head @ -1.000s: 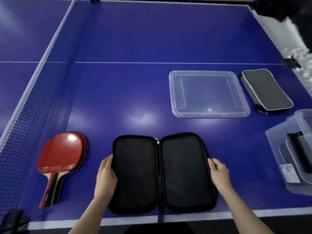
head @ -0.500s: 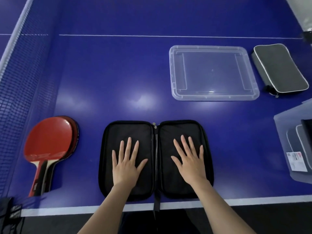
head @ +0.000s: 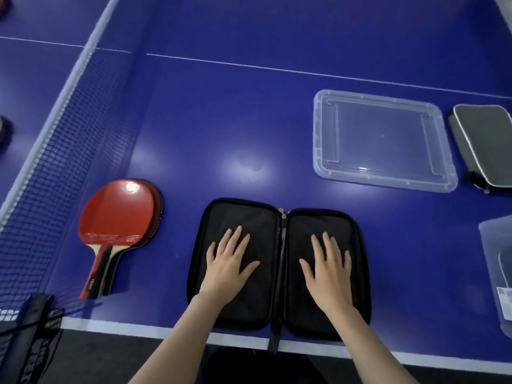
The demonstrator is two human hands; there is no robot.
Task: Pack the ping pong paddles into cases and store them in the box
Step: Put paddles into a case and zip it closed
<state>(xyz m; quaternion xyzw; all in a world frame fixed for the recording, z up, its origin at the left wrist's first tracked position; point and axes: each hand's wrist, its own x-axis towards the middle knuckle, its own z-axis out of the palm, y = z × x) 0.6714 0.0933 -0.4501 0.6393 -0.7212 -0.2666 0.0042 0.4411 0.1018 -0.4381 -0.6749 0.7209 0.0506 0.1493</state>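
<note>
A black zip case (head: 243, 214) lies unzipped and spread flat at the table's near edge. My left hand (head: 230, 264) presses flat on its left half, fingers spread. My right hand (head: 327, 270) lies flat on the right half in the same way. Two stacked paddles with red rubber (head: 116, 214) rest to the left of the case, handles toward me. A clear storage box (head: 496, 273) shows partly at the right edge with a case inside. A closed grey case (head: 484, 145) lies at the far right.
The clear box lid (head: 382, 139) lies upside down behind the open case. The net (head: 47, 173) runs along the left side, its clamp (head: 30, 325) at the near corner. Blue table surface (head: 235, 120) stretches beyond the case.
My hands went from gripping the case's outer edges to lying flat on its two halves. Over the last half second they stayed put while the view swung to the left.
</note>
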